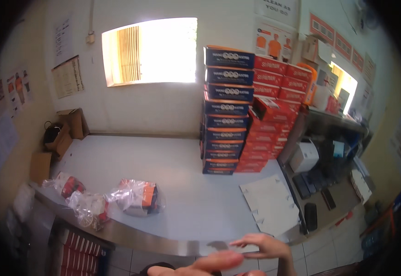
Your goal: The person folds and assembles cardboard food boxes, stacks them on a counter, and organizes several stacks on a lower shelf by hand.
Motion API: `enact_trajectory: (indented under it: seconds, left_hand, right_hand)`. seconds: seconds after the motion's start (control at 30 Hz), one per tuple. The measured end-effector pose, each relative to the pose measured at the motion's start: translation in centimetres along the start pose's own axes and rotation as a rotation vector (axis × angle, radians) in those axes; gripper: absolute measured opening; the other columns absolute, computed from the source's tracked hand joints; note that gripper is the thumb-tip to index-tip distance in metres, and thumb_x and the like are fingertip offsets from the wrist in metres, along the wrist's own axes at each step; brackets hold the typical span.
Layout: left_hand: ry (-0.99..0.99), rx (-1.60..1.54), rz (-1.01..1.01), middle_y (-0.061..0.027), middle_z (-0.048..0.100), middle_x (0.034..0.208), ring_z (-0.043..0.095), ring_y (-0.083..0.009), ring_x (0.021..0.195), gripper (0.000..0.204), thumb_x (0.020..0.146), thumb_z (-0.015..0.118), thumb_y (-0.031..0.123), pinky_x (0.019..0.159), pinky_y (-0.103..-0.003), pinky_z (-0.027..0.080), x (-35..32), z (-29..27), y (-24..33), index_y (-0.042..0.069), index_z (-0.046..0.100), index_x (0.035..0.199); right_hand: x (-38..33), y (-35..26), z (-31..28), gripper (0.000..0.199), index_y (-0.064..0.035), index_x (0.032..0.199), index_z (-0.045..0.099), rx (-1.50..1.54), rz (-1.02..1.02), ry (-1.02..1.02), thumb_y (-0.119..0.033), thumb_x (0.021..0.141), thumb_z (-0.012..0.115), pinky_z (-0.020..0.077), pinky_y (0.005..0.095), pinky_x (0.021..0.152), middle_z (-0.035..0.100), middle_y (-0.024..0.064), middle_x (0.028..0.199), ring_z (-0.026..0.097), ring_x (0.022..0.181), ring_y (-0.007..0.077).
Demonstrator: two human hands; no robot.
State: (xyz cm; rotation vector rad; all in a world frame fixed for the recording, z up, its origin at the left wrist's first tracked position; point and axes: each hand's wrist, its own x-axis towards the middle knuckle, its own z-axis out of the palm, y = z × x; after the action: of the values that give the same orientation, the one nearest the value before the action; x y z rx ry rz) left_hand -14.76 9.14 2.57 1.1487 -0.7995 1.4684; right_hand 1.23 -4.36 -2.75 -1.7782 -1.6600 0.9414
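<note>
My left hand [200, 266] is close to the camera at the lower edge, fingers stretched toward the right, with nothing seen in it. Beyond it, my right hand [265, 246] hovers by the table's front edge with its fingers extended to the left, also holding nothing visible. Nearest to it is a flat, unfolded white cardboard box [271, 204] lying on the right part of the white table [200, 198]. A clear plastic bag [140, 198] with an orange and dark package inside rests left of centre.
Tall stacks of dark blue boxes [226, 122] and red boxes [265, 124] stand at the table's back right. Filled plastic bags [88, 207] and open brown cartons [62, 138] line the left side. Rightward, a counter holds a white machine [304, 156] and black devices [311, 184].
</note>
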Motion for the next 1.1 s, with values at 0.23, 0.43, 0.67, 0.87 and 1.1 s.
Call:
enact_trajectory:
  seconds: [0.23, 0.43, 0.67, 0.87, 1.1]
  left_hand:
    - [0.720, 0.630, -0.526, -0.0165, 0.044, 0.114, 0.055, -0.0239, 0.096, 0.062, 0.087, 0.057, 0.030, 0.083, -0.034, 0.044, -7.5, -12.2, -22.3, 0.003, 0.024, 0.132]
    - [0.305, 1.120, -1.444, -0.0249, 0.059, 0.096, 0.063, -0.0297, 0.072, 0.111, 0.083, 0.063, 0.043, 0.062, -0.038, 0.050, -19.7, -17.7, -37.7, -0.002, -0.022, 0.138]
    - [0.549, 0.788, -1.370, -0.0162, 0.065, 0.088, 0.066, -0.0249, 0.072, 0.107, 0.083, 0.068, 0.028, 0.059, -0.030, 0.052, -23.7, -18.2, -40.7, 0.003, -0.019, 0.140]
    - [0.936, 0.385, -1.025, -0.0161, 0.021, 0.142, 0.035, -0.0260, 0.127, 0.091, 0.079, 0.064, -0.002, 0.091, -0.035, 0.047, -27.4, -21.5, -42.0, 0.018, 0.000, 0.141]
    - [0.710, 0.840, -0.934, -0.0149, 0.035, 0.132, 0.044, -0.0274, 0.118, 0.085, 0.078, 0.061, -0.004, 0.085, -0.034, 0.047, -25.0, -23.1, -26.2, 0.014, 0.007, 0.140]
  right_hand:
    - [15.7, -4.1, -24.0, 0.040, -0.0135, 0.117, 0.057, -0.650, -0.508, 0.914, -0.014, 0.078, 0.066, 0.0400, 0.0431, 0.095, 0.057, 0.0123, 0.112, 0.051, 0.110, 0.0317]
    - [25.8, -5.3, -42.0, 0.054, -0.0185, 0.128, 0.051, -1.520, -0.593, 1.309, -0.049, 0.084, 0.059, 0.0419, 0.0441, 0.096, 0.055, 0.0125, 0.122, 0.051, 0.115, 0.0324]
    - [26.9, -1.7, -44.3, 0.075, -0.0159, 0.130, 0.049, -1.079, -0.247, 0.963, -0.064, 0.073, 0.061, 0.0478, 0.0451, 0.089, 0.061, 0.0148, 0.112, 0.060, 0.101, 0.0320]
    - [22.0, -5.5, -41.5, 0.079, -0.0112, 0.122, 0.056, -1.085, -0.395, 0.766, -0.062, 0.064, 0.071, 0.0514, 0.0410, 0.081, 0.065, 0.0144, 0.101, 0.063, 0.093, 0.0295]
    - [7.3, -12.7, -28.3, 0.094, -0.0013, 0.129, 0.045, -1.094, -0.489, 0.858, -0.035, 0.051, 0.086, 0.0438, 0.0378, 0.092, 0.056, 0.0119, 0.114, 0.056, 0.105, 0.0240]
